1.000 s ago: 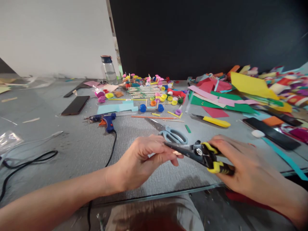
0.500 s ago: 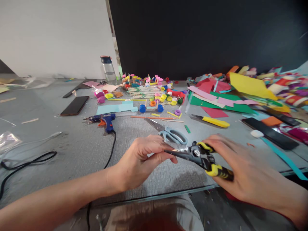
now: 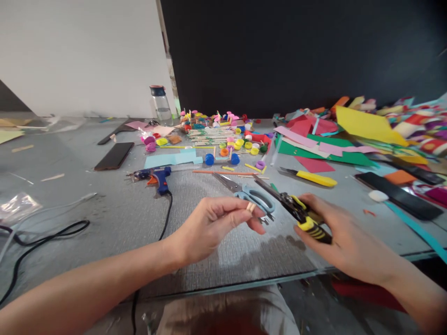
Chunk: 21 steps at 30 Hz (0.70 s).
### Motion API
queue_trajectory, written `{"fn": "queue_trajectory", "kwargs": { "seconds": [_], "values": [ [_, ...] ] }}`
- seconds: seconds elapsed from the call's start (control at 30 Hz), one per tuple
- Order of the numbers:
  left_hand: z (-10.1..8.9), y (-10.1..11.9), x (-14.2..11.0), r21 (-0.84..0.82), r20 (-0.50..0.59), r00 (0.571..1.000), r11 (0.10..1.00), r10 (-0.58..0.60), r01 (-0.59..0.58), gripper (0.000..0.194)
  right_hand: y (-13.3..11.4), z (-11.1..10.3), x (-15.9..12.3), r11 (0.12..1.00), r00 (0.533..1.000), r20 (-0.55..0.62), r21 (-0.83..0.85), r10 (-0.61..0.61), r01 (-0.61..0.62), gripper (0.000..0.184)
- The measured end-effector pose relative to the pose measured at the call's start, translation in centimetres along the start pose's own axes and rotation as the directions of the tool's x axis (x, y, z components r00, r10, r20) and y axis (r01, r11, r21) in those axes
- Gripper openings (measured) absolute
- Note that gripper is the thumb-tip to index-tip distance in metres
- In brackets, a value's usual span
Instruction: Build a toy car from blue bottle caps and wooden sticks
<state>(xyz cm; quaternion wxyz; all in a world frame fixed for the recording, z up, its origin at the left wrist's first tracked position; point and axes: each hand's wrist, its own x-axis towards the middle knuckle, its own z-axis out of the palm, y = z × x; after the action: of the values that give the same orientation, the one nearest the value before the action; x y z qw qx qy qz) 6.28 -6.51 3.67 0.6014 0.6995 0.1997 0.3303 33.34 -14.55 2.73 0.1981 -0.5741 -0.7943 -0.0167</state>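
Observation:
Between the thumb and forefinger of my left hand [image 3: 223, 221] are small pale wooden stick pieces [image 3: 250, 207], their ends showing. My right hand [image 3: 344, 242] is wrapped around the yellow and black handles of a pair of pliers [image 3: 296, 209]. The jaws point up and left, apart from the left hand's fingers. Grey-blue scissors [image 3: 260, 199] lie on the table just behind my left fingertips. A yellow utility knife [image 3: 316, 178] rests beyond the pliers.
A blue glue gun [image 3: 160, 179] with a black cord lies at left, near a dark phone [image 3: 114, 156]. Bottle caps, sticks and coloured paper [image 3: 370, 126] spread across the back. A water bottle [image 3: 161, 103] stands behind. The table's front edge [image 3: 244, 287] runs close to me.
The pliers have come away from my left fingertips, and their jaws have swung upward. The wooden pieces now show in my left hand's pinch. The view has shifted slightly.

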Motion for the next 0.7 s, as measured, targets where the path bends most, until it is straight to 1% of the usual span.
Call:
{"fn": "queue_trajectory", "kwargs": {
  "seconds": [0.07,0.13,0.17,0.23,0.3,0.37,0.43,0.5,0.6,0.7],
  "values": [
    [-0.1,-0.3,0.3,-0.137,0.004,0.997,0.988,-0.075,0.075,0.014,0.5,0.3,0.2,0.999,0.999,0.019,-0.004,0.049,-0.049,0.036],
    [-0.2,-0.7,0.6,-0.289,0.027,0.991,0.948,-0.132,0.134,0.01,1.1,0.7,0.4,0.995,0.994,0.038,-0.005,0.098,-0.098,0.04],
    [-0.3,-0.9,0.7,-0.349,0.038,0.987,0.924,-0.154,0.158,0.012,1.5,0.9,0.5,0.992,0.991,0.05,-0.008,0.124,-0.124,0.041],
    [-0.4,-1.3,0.9,-0.412,0.04,0.982,0.892,-0.186,0.186,0.016,2.7,1.5,0.7,0.983,0.982,0.048,-0.04,0.181,-0.179,0.043],
    [-0.7,-1.7,1.1,-0.392,0.002,0.98,0.902,-0.198,0.183,0.017,4.4,2.2,0.9,0.967,0.971,0.031,-0.1,0.239,-0.234,0.045],
    [-1.2,-2.0,1.4,-0.281,-0.061,0.98,0.945,-0.192,0.167,0.015,6.7,2.8,1.0,0.949,0.96,0.022,-0.156,0.281,-0.274,0.05],
    [-1.7,-2.5,1.8,-0.104,-0.128,0.978,0.983,-0.167,0.154,0.015,9.2,3.3,1.0,0.937,0.953,0.025,-0.196,0.301,-0.29,0.056],
    [-2.5,-2.9,2.2,0.065,-0.179,0.976,0.989,-0.121,0.135,0.016,11.4,3.5,0.9,0.931,0.951,0.028,-0.215,0.308,-0.295,0.06],
    [-3.6,-3.7,2.7,0.289,-0.226,0.974,0.954,-0.01,0.077,0.019,13.5,3.4,0.7,0.937,0.955,0.042,-0.209,0.293,-0.278,0.054],
    [-4.5,-4.3,2.9,0.474,-0.212,0.975,0.879,0.069,0.041,0.018,14.6,3.2,0.6,0.948,0.966,0.044,-0.209,0.255,-0.241,0.047]
  ]
}}
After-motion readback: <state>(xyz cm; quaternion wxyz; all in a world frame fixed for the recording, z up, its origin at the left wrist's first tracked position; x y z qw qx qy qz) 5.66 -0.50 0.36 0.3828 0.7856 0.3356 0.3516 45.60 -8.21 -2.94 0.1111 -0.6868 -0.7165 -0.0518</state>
